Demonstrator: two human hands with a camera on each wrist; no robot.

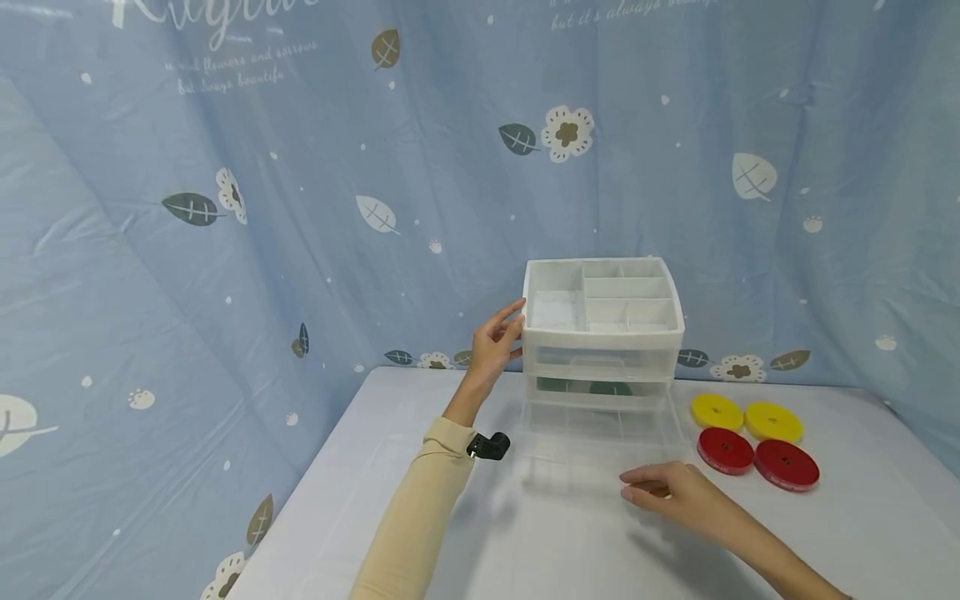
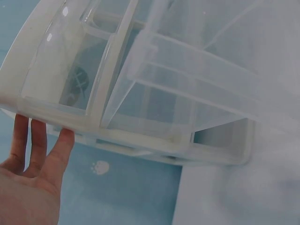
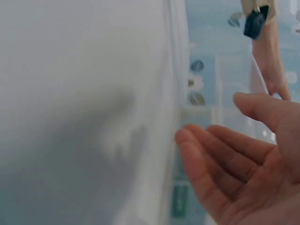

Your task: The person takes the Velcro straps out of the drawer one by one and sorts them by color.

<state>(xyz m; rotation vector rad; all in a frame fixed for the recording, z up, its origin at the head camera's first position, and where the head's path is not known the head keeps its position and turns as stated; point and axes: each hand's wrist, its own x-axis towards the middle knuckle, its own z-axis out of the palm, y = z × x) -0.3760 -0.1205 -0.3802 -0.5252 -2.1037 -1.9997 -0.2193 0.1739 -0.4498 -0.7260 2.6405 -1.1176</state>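
A white desktop organizer with clear drawers stands at the back of the table. Its bottom drawer is pulled far out toward the front; the upper drawers sit in the frame. My left hand touches the organizer's left side with fingers extended, and in the left wrist view its fingertips rest along the frame edge. Just off the right front of the extended drawer, my right hand hovers above the table. Its fingers are loosely bent, and in the right wrist view the palm holds nothing.
To the right of the organizer lie two yellow ribbon rolls and two red ribbon rolls, flat on the white table. A patterned blue curtain hangs behind and to the left. Divided compartments form the organizer's top.
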